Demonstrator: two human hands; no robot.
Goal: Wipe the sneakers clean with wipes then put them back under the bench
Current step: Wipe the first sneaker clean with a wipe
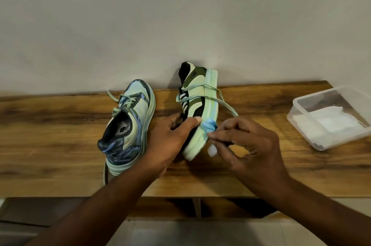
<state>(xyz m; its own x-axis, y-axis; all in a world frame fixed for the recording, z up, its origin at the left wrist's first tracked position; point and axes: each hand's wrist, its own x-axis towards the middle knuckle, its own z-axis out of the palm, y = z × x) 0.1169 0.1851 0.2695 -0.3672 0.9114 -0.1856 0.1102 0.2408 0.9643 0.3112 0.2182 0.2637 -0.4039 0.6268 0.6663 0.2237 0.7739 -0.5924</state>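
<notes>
Two pale green sneakers are on the wooden bench (60,145). The left sneaker (128,123) sits upright with its opening facing me. The right sneaker (197,103) is tipped on its side, sole edge turned right, heel raised against the wall. My left hand (172,141) grips this tipped sneaker around its upper near the toe. My right hand (247,141) pinches a crumpled wipe (209,127) and presses it against the sole edge near the toe. A white bit of the wipe (212,151) shows below my fingers. A loose lace (226,105) trails over my right hand.
A clear plastic tub (313,137) holding white wipes (331,121) stands at the bench's right end. A plain wall rises right behind the bench. Below the bench's front edge there is a dark gap and a pale tiled floor (180,233).
</notes>
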